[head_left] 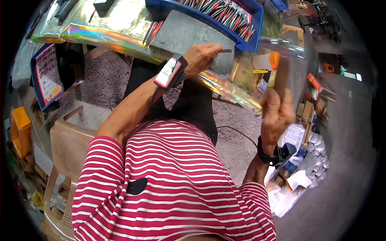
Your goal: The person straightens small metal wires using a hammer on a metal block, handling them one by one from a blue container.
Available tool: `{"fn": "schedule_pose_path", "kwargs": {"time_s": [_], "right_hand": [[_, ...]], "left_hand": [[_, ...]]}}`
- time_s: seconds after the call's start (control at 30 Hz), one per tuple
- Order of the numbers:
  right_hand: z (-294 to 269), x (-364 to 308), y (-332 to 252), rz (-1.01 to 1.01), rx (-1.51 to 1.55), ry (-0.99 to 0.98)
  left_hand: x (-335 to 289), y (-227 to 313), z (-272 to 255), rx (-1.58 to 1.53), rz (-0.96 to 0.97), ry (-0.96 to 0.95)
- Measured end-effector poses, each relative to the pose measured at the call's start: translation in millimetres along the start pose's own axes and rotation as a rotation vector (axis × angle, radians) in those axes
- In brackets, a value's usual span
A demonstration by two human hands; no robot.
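— Where was the small metal piece?

— On the grey stone block at the near edge of the surface, pinched at one end by the left hand. The fingers were together on it, thumb against forefinger. It was a thin dark sliver, lying nearly flat, its long axis running left to right, the free end pointing toward the person's right, out over the block.

— And the right hand?

— Raised well clear of the block, fingers wrapped tight round the wooden handle of a hammer; the handle stood roughly upright. Its head was too blurred to make out.

— How would the piece handle?

— I'd judge it light, stiff and narrow, easy to let slip or skid on the stone, so the hold belonged at the near end, well back from the free tip. The hammer looked far heavier, gripped low on the handle.

— Anything else about?

— A blue tray of red and dark strips just behind the block, and a tan plastic chair at the person's left.
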State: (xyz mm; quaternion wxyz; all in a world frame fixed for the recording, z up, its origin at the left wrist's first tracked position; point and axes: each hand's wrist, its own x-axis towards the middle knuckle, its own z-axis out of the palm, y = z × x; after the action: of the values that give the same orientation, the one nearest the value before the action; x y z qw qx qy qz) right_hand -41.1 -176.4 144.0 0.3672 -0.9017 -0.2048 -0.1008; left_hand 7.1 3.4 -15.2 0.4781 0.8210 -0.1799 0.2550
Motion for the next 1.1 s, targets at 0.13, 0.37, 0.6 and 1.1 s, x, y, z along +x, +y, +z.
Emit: {"fn": "schedule_pose_path", "kwargs": {"time_s": [0.13,0.37,0.6,1.1], "right_hand": [[10.8,-9.1,12.0,-0.063,0.177,0.192],[32.1,-10.3,30.6,-0.006,-0.077,0.029],[76.6,-16.2,72.3,0.624,0.840,-0.133],[117.8,-23.4,86.2,0.805,0.990,-0.219]], "left_hand": [[1.0,3.2,-0.4,-0.022,0.031,0.021],[-0.9,0.0,1.1,0.022,0.034,0.021],[1.7,7.1,6.9,0.079,-0.056,-0.018],[73.5,-78.8,-88.9,0.451,-0.433,0.260]]}}
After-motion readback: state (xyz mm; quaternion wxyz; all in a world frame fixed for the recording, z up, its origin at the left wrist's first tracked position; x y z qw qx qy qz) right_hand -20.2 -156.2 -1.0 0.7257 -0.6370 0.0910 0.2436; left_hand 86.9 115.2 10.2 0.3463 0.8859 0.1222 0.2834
